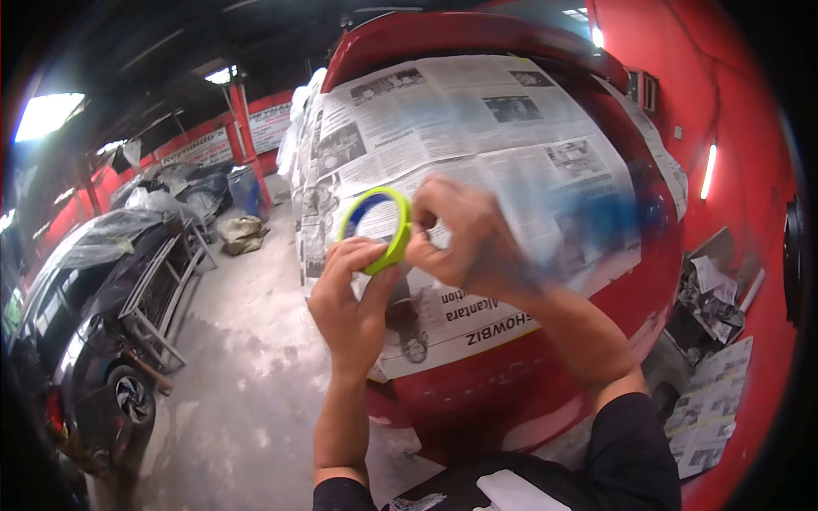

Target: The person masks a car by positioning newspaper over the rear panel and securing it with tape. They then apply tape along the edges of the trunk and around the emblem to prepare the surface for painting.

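My left hand [351, 298] grips a roll of yellow-green masking tape [402, 230] by its lower side, thumb and fingers closed round the rim. The roll's inner core looks blue. At the right side of the roll, my right hand [460, 230] is closed in a pinch, slightly blurred, with its fingertips against the tape's edge. Whether a tape end lies between those fingers is hard to see. Behind both hands, newspaper sheets [443, 111] cover the rear window area of a red car [477, 409].
A dark car [77, 315] under plastic sheeting stands at the left beside a metal frame [162, 307]. A bundle [242, 234] lies on the concrete floor [221, 383]. Scrap and newspaper [711, 409] sit at the right by the red wall [741, 111].
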The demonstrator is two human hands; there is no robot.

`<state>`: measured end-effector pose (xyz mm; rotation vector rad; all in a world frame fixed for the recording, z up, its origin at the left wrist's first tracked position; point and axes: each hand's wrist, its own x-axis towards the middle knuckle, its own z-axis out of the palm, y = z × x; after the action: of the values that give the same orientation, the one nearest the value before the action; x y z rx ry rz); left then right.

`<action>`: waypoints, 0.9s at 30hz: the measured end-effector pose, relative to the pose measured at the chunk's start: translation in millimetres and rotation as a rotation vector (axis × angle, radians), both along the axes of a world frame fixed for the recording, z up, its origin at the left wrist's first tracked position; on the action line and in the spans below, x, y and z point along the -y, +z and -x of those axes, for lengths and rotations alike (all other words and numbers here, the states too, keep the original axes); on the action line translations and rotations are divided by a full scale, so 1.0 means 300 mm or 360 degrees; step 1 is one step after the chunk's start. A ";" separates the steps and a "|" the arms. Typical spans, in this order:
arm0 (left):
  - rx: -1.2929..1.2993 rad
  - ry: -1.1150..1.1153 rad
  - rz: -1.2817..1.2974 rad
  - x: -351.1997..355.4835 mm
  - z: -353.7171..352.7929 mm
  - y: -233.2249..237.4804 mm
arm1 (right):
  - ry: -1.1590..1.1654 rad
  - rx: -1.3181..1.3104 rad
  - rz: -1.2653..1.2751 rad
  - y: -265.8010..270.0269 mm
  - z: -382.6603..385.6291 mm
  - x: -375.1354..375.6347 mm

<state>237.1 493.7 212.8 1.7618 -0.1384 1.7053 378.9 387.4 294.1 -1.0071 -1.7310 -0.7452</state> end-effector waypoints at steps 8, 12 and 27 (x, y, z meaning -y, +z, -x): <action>0.0127 -0.1135 0.0456 -0.111 0.005 0.004 | 0.0090 -0.0143 0.0002 0.095 -0.103 0.042; 0.0100 -0.1404 0.0251 -0.161 -0.038 0.030 | 0.0082 0.0090 0.0693 0.107 -0.133 0.041; 0.0266 0.0301 -0.0151 -0.120 -0.121 0.217 | -0.0140 0.0430 -0.0032 0.132 -0.091 -0.040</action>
<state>273.3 529.8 277.8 1.7449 -0.1314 2.0130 406.4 399.6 333.7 -1.0100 -1.9134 -0.9908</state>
